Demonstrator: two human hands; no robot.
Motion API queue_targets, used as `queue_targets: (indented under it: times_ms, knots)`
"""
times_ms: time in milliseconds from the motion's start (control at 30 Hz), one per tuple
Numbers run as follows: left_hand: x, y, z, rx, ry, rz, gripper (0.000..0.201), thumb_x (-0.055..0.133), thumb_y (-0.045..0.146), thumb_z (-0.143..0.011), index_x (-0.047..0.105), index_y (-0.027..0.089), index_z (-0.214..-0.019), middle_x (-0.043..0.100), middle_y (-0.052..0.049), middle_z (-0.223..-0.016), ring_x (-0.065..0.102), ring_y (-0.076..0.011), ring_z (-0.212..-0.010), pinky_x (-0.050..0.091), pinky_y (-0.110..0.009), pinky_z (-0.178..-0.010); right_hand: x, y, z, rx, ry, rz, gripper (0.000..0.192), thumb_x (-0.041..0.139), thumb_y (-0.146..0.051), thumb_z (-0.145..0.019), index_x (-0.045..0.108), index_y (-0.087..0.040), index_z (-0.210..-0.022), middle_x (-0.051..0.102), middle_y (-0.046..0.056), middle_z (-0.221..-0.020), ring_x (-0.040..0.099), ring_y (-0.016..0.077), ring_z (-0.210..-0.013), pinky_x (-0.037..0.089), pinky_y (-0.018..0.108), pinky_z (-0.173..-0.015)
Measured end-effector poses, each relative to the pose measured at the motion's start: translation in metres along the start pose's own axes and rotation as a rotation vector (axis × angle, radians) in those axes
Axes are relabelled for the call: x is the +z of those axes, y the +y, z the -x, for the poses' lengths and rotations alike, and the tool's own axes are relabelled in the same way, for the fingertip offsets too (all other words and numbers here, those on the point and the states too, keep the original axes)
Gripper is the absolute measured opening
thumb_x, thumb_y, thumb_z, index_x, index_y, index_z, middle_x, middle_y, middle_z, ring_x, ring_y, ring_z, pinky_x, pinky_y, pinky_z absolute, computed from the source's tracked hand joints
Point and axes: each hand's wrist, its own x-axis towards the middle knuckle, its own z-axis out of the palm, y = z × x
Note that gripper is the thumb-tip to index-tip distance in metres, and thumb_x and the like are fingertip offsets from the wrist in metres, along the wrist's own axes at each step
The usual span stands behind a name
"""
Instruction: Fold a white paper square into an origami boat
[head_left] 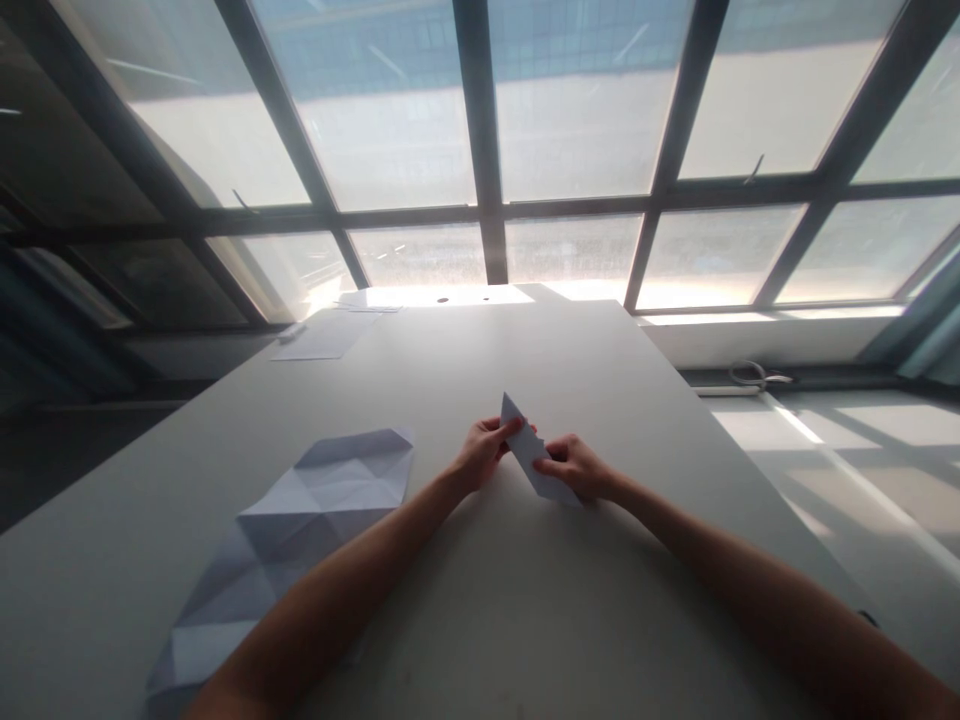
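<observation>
Head view: left hand [486, 450] and right hand [574, 468] pinching a folded paper [529, 450], tilted up just above the table [570, 360], mid-table. Creased sheet [300, 530] lying flat near the left forearm; flat sheets [322, 338] at the far edge.

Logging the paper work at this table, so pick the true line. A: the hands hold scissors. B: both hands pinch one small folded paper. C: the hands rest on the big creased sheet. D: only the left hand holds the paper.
B: the left hand and right hand both grip the small folded paper, while the big creased sheet lies untouched to the left on the table.
</observation>
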Motion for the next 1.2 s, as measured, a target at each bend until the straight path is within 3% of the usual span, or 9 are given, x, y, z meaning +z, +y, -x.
queue_targets:
  times_ms: [167,333,433,633,867,933,1033,1100,1200]
  knots:
    - [-0.001,0.001,-0.002,0.034,0.018,0.028,0.035,0.079,0.039,-0.072,0.072,0.007,-0.086,0.072,-0.013,-0.083,0.065,-0.0189,-0.075,0.049,-0.03,-0.074,0.002,0.002,-0.002,0.014,0.007,0.031,0.033,0.061,-0.041,-0.075,0.05,-0.016,-0.058,0.039,-0.004,-0.053,0.034,0.008,-0.05,0.024,0.02,-0.045]
    - [0.005,0.0,0.005,-0.065,-0.104,-0.091,0.038,0.083,0.036,-0.065,0.073,0.008,-0.089,0.073,-0.013,-0.088,0.067,-0.0219,-0.078,0.048,-0.031,-0.074,0.008,0.003,-0.001,-0.004,0.138,-0.003,0.04,0.057,-0.049,-0.079,0.051,-0.015,-0.057,0.036,-0.004,-0.051,0.031,0.0076,-0.048,0.02,0.021,-0.043]
    - [0.007,0.0,0.006,-0.088,-0.124,-0.132,0.035,0.083,0.034,-0.065,0.074,0.009,-0.087,0.073,-0.013,-0.086,0.067,-0.0217,-0.076,0.048,-0.03,-0.071,0.007,0.002,0.0,0.007,0.128,-0.009,0.041,0.057,-0.048,-0.079,0.051,-0.015,-0.056,0.036,-0.004,-0.05,0.029,0.0073,-0.047,0.019,0.022,-0.043]
    - [0.002,0.002,0.001,-0.045,0.025,-0.026,0.033,0.078,0.038,-0.072,0.072,0.008,-0.084,0.073,-0.012,-0.082,0.066,-0.0178,-0.072,0.048,-0.026,-0.066,0.001,0.0,-0.001,0.025,-0.02,-0.043,0.036,0.059,-0.041,-0.077,0.048,-0.016,-0.054,0.035,-0.005,-0.049,0.029,0.0068,-0.046,0.02,0.021,-0.043]
    - [-0.001,0.006,-0.004,0.003,0.144,0.133,0.033,0.076,0.039,-0.075,0.07,0.008,-0.085,0.073,-0.013,-0.081,0.068,-0.0202,-0.08,0.05,-0.026,-0.069,-0.001,0.0,0.0,0.087,-0.053,-0.096,0.031,0.062,-0.04,-0.075,0.058,-0.014,-0.058,0.043,-0.004,-0.048,0.035,0.0079,-0.044,0.023,0.021,-0.042]
    - [0.0,0.007,-0.002,0.014,0.103,0.161,0.039,0.072,0.044,-0.079,0.069,0.009,-0.094,0.073,-0.014,-0.085,0.068,-0.0221,-0.085,0.05,-0.028,-0.073,0.0,0.0,0.001,0.086,-0.029,-0.11,0.034,0.062,-0.043,-0.075,0.057,-0.014,-0.058,0.043,-0.004,-0.048,0.035,0.0077,-0.044,0.023,0.021,-0.042]
    - [0.004,0.004,0.004,-0.085,-0.077,0.096,0.051,0.07,0.05,-0.079,0.067,0.009,-0.108,0.072,-0.017,-0.096,0.067,-0.026,-0.092,0.05,-0.034,-0.08,0.001,0.0,0.002,0.052,0.036,-0.146,0.04,0.063,-0.048,-0.076,0.056,-0.014,-0.057,0.043,-0.004,-0.049,0.034,0.0074,-0.045,0.022,0.021,-0.043]
    - [0.007,0.0,0.007,-0.155,-0.176,-0.003,0.05,0.074,0.046,-0.077,0.069,0.007,-0.107,0.071,-0.018,-0.098,0.067,-0.027,-0.094,0.049,-0.034,-0.083,0.003,0.0,0.002,0.036,0.09,-0.17,0.044,0.062,-0.052,-0.076,0.053,-0.014,-0.055,0.042,-0.004,-0.049,0.034,0.0074,-0.045,0.022,0.022,-0.043]
    - [0.011,-0.005,0.009,-0.136,-0.21,-0.072,0.044,0.074,0.043,-0.076,0.072,0.006,-0.1,0.071,-0.018,-0.099,0.066,-0.0271,-0.094,0.048,-0.034,-0.085,0.006,0.002,0.0,-0.007,0.177,-0.147,0.049,0.062,-0.055,-0.076,0.048,-0.015,-0.05,0.041,-0.003,-0.048,0.034,0.0076,-0.046,0.023,0.022,-0.044]
